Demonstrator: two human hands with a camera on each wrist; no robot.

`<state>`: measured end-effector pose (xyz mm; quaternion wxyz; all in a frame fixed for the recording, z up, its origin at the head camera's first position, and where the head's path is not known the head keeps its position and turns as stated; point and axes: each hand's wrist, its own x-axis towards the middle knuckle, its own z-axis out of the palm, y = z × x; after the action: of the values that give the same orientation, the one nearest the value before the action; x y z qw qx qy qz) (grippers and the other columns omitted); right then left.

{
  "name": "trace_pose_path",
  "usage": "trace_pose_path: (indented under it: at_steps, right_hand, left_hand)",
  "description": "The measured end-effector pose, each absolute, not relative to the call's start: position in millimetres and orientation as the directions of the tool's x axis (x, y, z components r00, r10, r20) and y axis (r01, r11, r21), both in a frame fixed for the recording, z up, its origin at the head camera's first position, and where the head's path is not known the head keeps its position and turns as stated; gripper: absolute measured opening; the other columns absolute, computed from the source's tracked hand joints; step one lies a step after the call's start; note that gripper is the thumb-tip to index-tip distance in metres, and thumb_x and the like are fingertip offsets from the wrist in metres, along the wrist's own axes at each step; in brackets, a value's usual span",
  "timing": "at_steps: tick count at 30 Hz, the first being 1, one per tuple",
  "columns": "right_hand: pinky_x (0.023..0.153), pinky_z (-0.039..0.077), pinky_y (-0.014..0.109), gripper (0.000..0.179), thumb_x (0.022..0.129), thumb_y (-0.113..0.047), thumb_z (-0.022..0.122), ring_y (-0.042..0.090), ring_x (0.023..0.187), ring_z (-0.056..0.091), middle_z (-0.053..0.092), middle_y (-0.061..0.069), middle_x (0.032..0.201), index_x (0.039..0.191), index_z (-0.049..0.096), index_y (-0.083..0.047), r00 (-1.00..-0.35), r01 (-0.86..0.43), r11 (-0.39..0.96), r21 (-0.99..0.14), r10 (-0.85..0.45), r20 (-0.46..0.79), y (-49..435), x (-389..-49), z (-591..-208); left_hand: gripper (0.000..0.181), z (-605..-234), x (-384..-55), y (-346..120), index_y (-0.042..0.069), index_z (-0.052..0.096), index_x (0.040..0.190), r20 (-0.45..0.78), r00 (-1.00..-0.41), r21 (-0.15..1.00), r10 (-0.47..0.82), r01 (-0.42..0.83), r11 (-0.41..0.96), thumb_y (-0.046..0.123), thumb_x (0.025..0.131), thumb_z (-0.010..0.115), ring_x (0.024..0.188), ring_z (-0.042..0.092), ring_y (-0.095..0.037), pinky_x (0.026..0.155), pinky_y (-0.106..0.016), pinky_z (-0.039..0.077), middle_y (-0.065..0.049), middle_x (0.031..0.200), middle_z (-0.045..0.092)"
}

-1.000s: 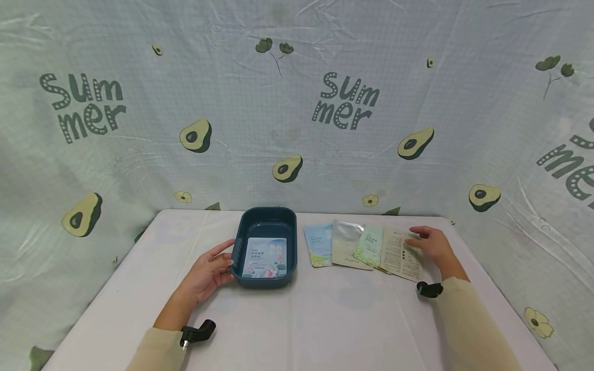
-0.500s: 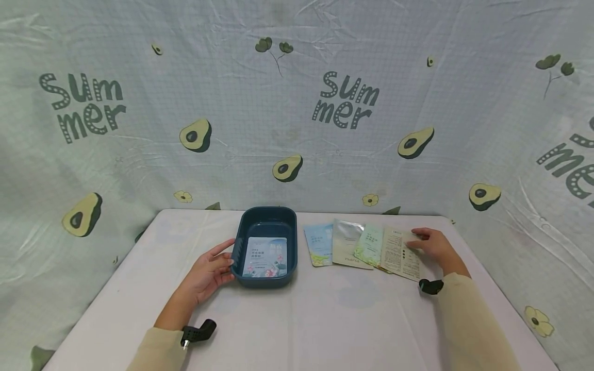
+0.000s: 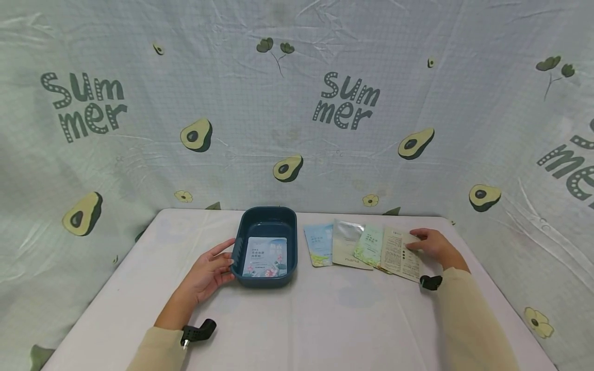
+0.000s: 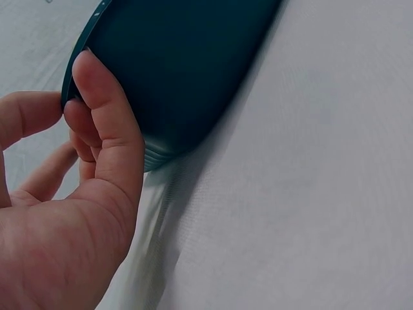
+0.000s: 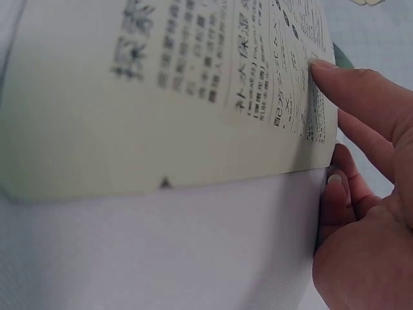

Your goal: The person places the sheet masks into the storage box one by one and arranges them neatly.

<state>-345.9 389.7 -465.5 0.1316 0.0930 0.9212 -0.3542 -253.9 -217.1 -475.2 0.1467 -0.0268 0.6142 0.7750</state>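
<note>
My left hand (image 3: 208, 273) holds the left rim of a dark blue plastic box (image 3: 264, 283) in the head view. Up close, thumb and finger pinch that rim (image 4: 76, 61). Inside the box lies a pale blue face-mask sachet (image 3: 265, 257) printed with pink flowers. On the right, my right hand (image 3: 436, 247) pinches the right edge of a cream sachet (image 3: 400, 255) covered in small print. In the right wrist view the thumb (image 5: 355, 87) presses on its printed face, while other fingers curl at the edge, partly hidden by it.
Between box and cream sachet lie a blue sachet (image 3: 319, 245), a silvery one (image 3: 347, 245) and a green one (image 3: 369, 246), overlapping in a row. They rest on a white-covered table (image 3: 325, 319). A patterned curtain (image 3: 232, 103) stands behind and at both sides.
My right hand has shifted only very slightly at the cream sachet's edge. The left hand, the box and the row of sachets stay where they were.
</note>
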Motion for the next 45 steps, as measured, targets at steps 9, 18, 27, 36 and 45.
trace_pose_path:
  at_steps: [9,18,27,36,45]
  right_hand:
    - [0.118,0.027,0.066,0.079,0.089,-0.026,0.078,0.05,0.141,0.033,0.03,0.035,0.158,0.153,0.04,0.003,-0.949,0.264,0.725,-0.637,0.076,-0.307,388,-350,-465]
    - [0.116,0.028,0.068,0.077,0.089,-0.027,0.079,0.05,0.136,0.035,0.032,0.034,0.155,0.15,0.04,0.0,-0.961,0.236,0.728,-0.644,0.078,-0.264,385,-349,-466]
    - [0.113,0.03,0.069,0.081,0.086,-0.035,0.082,0.049,0.132,0.037,0.033,0.034,0.152,0.149,0.04,-0.005,-0.96,0.223,0.739,-0.635,0.056,-0.273,388,-347,-465]
    - [0.11,0.034,0.067,0.079,0.086,-0.032,0.081,0.048,0.127,0.038,0.035,0.034,0.148,0.148,0.039,-0.006,-0.961,0.232,0.73,-0.643,0.07,-0.267,388,-345,-465]
    - [0.114,0.03,0.07,0.08,0.089,-0.026,0.078,0.052,0.133,0.034,0.029,0.037,0.153,0.153,0.034,-0.005,-0.966,0.226,0.724,-0.652,0.082,-0.244,387,-339,-466]
  left_hand:
    - [0.065,-474,-254,-218,0.017,0.029,0.162,-0.216,-0.956,0.944,0.196,-0.256,-0.207,0.001,0.103,0.048,0.084,0.064,-0.013,0.076,-0.025,0.058,-0.002,0.113,0.061]
    - [0.065,-474,-254,-220,0.017,0.029,0.162,-0.22,-0.956,0.944,0.194,-0.259,-0.205,0.001,0.103,0.048,0.083,0.064,-0.013,0.076,-0.025,0.058,-0.002,0.112,0.061]
    - [0.065,-472,-255,-219,0.017,0.029,0.162,-0.221,-0.956,0.943,0.19,-0.26,-0.209,0.001,0.102,0.048,0.083,0.064,-0.013,0.076,-0.025,0.058,-0.001,0.111,0.061]
    - [0.065,-474,-255,-218,0.015,0.028,0.162,-0.215,-0.955,0.94,0.206,-0.259,-0.223,0.001,0.102,0.049,0.083,0.065,-0.014,0.075,-0.026,0.058,-0.002,0.112,0.062]
    - [0.066,-477,-256,-217,0.015,0.028,0.162,-0.211,-0.954,0.939,0.212,-0.258,-0.228,0.0,0.102,0.05,0.084,0.066,-0.014,0.075,-0.026,0.058,-0.001,0.11,0.063]
